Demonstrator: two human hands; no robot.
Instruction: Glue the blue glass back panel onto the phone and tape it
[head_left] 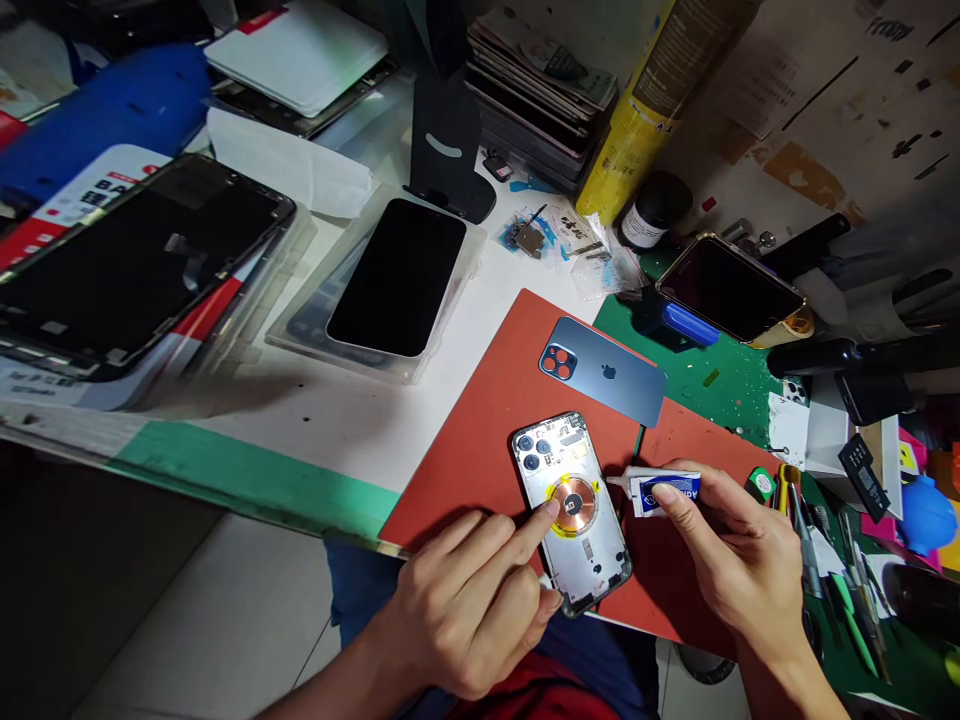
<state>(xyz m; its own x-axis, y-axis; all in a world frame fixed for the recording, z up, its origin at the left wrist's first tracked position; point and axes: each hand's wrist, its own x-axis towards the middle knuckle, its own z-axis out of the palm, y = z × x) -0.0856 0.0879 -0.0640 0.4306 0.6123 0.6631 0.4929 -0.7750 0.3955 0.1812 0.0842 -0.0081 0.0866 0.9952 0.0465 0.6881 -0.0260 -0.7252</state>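
A phone with its back off (pixel 592 560) lies on a red-brown mat, showing its copper coil, lenses and metal frame. The index finger of my left hand (pixel 480 600) points out onto the coil's left edge. The thumb and curled fingers of that hand close around a small white piece (pixel 547 581), partly hidden, at the phone's lower left side. My right hand (pixel 739 550) pinches a small glue tube (pixel 671 493), its nozzle at the phone's right edge. Beyond the phone lies a blue back glass panel (pixel 611 372) with camera holes.
On the left are a screen assembly (pixel 142 260) and a black-fronted phone (pixel 401 275) on a plastic case. A yellow spray can (pixel 622 160) and dark jar (pixel 655 210) stand behind. Another phone (pixel 731 287) leans at right, near tweezers, brushes and a blue blower (pixel 926 515).
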